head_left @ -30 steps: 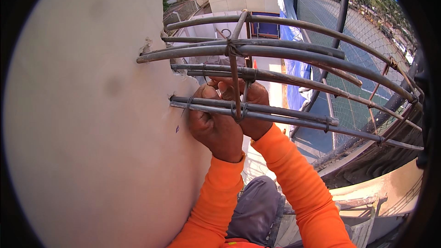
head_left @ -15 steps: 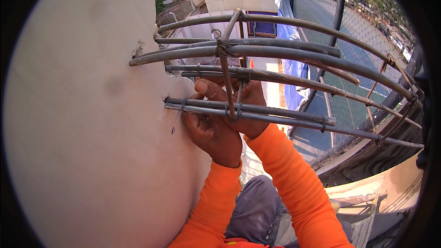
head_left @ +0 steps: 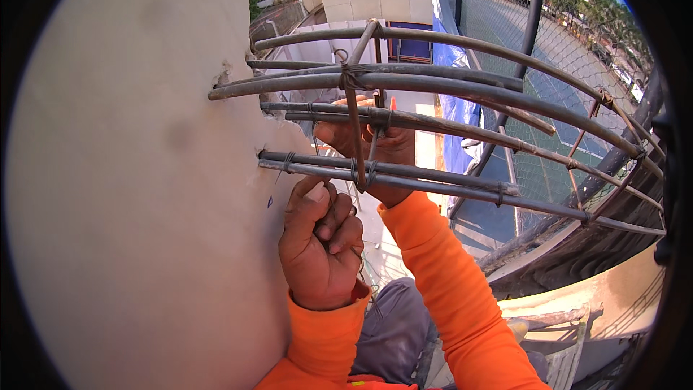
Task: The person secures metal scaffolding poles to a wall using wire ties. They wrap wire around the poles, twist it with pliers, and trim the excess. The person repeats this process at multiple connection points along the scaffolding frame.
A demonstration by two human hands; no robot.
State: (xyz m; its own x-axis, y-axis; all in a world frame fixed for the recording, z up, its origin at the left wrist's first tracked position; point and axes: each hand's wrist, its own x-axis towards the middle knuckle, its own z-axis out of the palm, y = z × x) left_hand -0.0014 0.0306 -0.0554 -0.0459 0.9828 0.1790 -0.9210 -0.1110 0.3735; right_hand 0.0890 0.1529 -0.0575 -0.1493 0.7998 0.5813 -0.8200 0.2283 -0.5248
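Observation:
Steel reinforcing bars (head_left: 447, 88) run out from the pale wall in curved rows, joined by upright bars and twisted wire ties. Below the lowest pair of bars (head_left: 433, 183), close to the wall, my left hand (head_left: 321, 242) is closed with its fingers curled. A thin dark tie wire (head_left: 373, 290) trails beneath this hand and seems to be held in it. My right hand (head_left: 393, 150) reaches behind the lower bars, thumb and fingers apart, next to an upright bar. The bars partly hide it, and nothing held there shows.
A smooth pale wall (head_left: 144, 195) fills the left side, chipped where the bars enter. Chain-link fencing (head_left: 577, 29) and blue sheeting (head_left: 455, 79) stand beyond the bars. At lower right is a curved pale ledge (head_left: 621, 289) with wooden pieces (head_left: 570, 354).
My left hand has come down from behind the lowest bars, away from my right hand, and turned with curled fingers showing. My right hand stays behind the bars, its thumb and fingers now further apart.

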